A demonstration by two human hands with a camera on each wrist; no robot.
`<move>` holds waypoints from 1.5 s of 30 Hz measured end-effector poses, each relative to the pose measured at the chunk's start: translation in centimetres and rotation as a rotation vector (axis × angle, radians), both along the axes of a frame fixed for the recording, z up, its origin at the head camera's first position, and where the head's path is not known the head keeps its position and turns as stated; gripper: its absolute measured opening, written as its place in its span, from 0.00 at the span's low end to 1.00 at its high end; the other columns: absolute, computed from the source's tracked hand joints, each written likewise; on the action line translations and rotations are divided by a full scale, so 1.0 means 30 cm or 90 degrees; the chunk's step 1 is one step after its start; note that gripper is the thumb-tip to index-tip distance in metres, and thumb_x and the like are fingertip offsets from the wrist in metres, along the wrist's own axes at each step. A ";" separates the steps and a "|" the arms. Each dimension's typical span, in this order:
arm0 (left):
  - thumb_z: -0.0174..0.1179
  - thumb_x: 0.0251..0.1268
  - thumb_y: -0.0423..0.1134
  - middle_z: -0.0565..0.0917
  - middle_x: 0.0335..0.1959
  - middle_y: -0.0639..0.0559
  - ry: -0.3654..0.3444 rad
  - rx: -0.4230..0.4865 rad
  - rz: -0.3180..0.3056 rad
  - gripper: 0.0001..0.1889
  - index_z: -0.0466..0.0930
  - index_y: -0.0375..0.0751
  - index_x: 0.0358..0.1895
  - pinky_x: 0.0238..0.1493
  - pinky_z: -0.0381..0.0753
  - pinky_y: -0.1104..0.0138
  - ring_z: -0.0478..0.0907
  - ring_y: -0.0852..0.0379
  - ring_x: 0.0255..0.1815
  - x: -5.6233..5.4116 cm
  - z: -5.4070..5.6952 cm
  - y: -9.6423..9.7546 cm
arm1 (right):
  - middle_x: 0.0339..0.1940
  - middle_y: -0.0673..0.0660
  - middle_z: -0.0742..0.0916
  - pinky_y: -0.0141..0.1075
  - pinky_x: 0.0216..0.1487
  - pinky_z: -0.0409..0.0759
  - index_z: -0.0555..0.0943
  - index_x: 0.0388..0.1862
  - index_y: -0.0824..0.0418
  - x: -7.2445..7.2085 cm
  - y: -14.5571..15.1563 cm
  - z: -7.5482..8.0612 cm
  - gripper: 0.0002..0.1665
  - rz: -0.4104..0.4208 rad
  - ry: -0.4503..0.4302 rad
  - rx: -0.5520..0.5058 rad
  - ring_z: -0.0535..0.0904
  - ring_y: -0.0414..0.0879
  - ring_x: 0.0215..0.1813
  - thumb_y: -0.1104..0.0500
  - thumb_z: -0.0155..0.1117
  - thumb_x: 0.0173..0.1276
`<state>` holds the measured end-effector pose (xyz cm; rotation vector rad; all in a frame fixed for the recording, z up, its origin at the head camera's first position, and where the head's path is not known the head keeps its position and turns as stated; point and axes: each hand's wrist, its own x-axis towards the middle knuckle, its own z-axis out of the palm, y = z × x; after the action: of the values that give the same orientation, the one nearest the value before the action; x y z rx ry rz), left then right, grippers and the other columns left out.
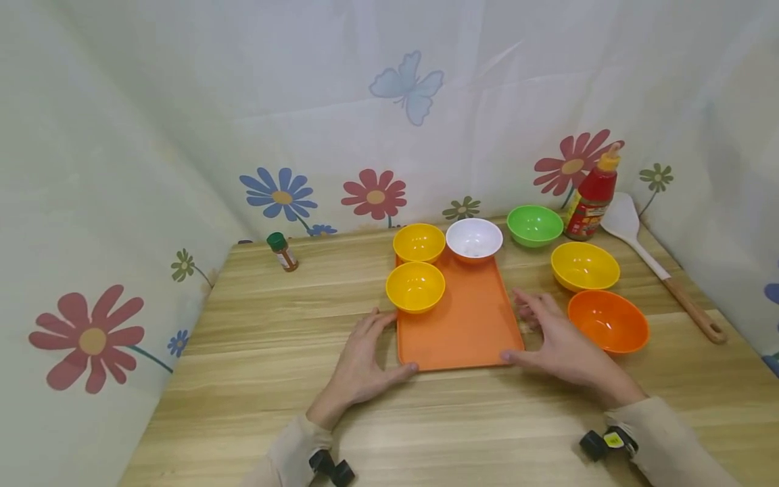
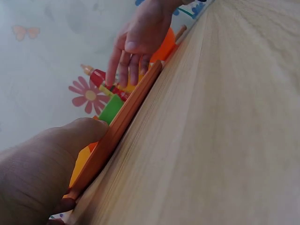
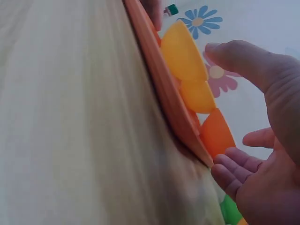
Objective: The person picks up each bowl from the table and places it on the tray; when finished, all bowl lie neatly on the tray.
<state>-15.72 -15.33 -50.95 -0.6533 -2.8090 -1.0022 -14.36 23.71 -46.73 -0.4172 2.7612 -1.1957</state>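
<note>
An orange rectangular tray point(image 1: 468, 331) lies on the table, carrying a yellow bowl point(image 1: 416, 287) at its left side. Behind that, another yellow bowl point(image 1: 419, 243) and a white bowl point(image 1: 475, 238) stand at the tray's far end; orange shows beneath the white one. My left hand point(image 1: 364, 362) is at the near left corner, its thumb touching the front rim and its fingers along the left side. Beside the right edge, my right hand point(image 1: 562, 345) has its fingers spread and apart from the tray, with the thumb near the front right corner. Nothing is in its grasp.
To the right stand a green bowl point(image 1: 535, 226), a yellow bowl point(image 1: 585, 267), an orange bowl point(image 1: 608, 321) and a red sauce bottle point(image 1: 589, 203). A white spatula with a wooden handle point(image 1: 690, 301) lies beyond them. A small green-capped spice jar point(image 1: 282, 252) is at the back left.
</note>
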 end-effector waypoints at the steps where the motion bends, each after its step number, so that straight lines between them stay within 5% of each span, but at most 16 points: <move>1: 0.78 0.57 0.70 0.76 0.81 0.49 0.000 -0.001 0.000 0.53 0.72 0.46 0.82 0.88 0.59 0.37 0.59 0.38 0.90 0.000 0.001 0.001 | 0.76 0.63 0.72 0.67 0.75 0.79 0.56 0.92 0.57 0.002 0.002 0.007 0.70 -0.002 0.009 -0.015 0.77 0.64 0.74 0.37 0.87 0.64; 3: 0.78 0.57 0.70 0.76 0.81 0.49 -0.005 -0.002 0.001 0.54 0.72 0.46 0.82 0.88 0.60 0.37 0.59 0.38 0.90 0.001 0.002 0.001 | 0.77 0.63 0.72 0.67 0.74 0.79 0.57 0.93 0.55 0.004 0.003 0.020 0.68 -0.003 0.028 -0.049 0.78 0.64 0.73 0.41 0.87 0.65; 10: 0.78 0.57 0.71 0.75 0.81 0.50 -0.006 0.000 0.002 0.54 0.72 0.47 0.83 0.88 0.59 0.38 0.58 0.39 0.90 0.009 0.005 -0.001 | 0.79 0.56 0.76 0.25 0.66 0.80 0.61 0.92 0.44 0.012 0.022 0.065 0.62 -0.002 0.115 -0.164 0.81 0.55 0.70 0.57 0.88 0.65; 20: 0.77 0.58 0.72 0.73 0.83 0.50 -0.018 -0.004 0.007 0.54 0.71 0.50 0.84 0.89 0.57 0.38 0.57 0.41 0.91 0.008 -0.003 -0.001 | 0.78 0.44 0.77 0.18 0.68 0.74 0.65 0.90 0.46 0.024 0.128 0.156 0.66 -0.079 0.206 -0.209 0.76 0.35 0.72 0.72 0.88 0.57; 28: 0.77 0.58 0.72 0.71 0.85 0.51 -0.032 -0.006 0.006 0.54 0.69 0.51 0.85 0.89 0.56 0.38 0.55 0.41 0.92 0.007 -0.001 0.003 | 0.82 0.46 0.75 0.14 0.64 0.69 0.64 0.91 0.42 0.045 0.247 0.163 0.64 -0.170 0.208 -0.171 0.72 0.30 0.73 0.68 0.87 0.62; 35: 0.76 0.59 0.72 0.71 0.85 0.51 -0.033 -0.010 0.007 0.54 0.69 0.51 0.85 0.89 0.55 0.38 0.55 0.42 0.92 0.003 -0.001 0.001 | 0.88 0.46 0.71 0.10 0.62 0.64 0.57 0.93 0.35 0.079 0.325 0.138 0.63 -0.231 0.152 -0.159 0.68 0.34 0.78 0.61 0.83 0.70; 45: 0.76 0.59 0.72 0.72 0.84 0.52 -0.029 -0.015 0.006 0.54 0.70 0.51 0.84 0.90 0.55 0.39 0.55 0.42 0.92 0.001 0.002 0.000 | 0.92 0.57 0.66 0.06 0.64 0.60 0.54 0.95 0.41 0.112 0.379 0.046 0.64 -0.269 0.139 -0.134 0.65 0.33 0.83 0.59 0.83 0.71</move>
<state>-15.69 -15.35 -50.89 -0.6266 -2.8638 -0.9971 -10.99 35.07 -45.35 0.0334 3.0177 -1.6320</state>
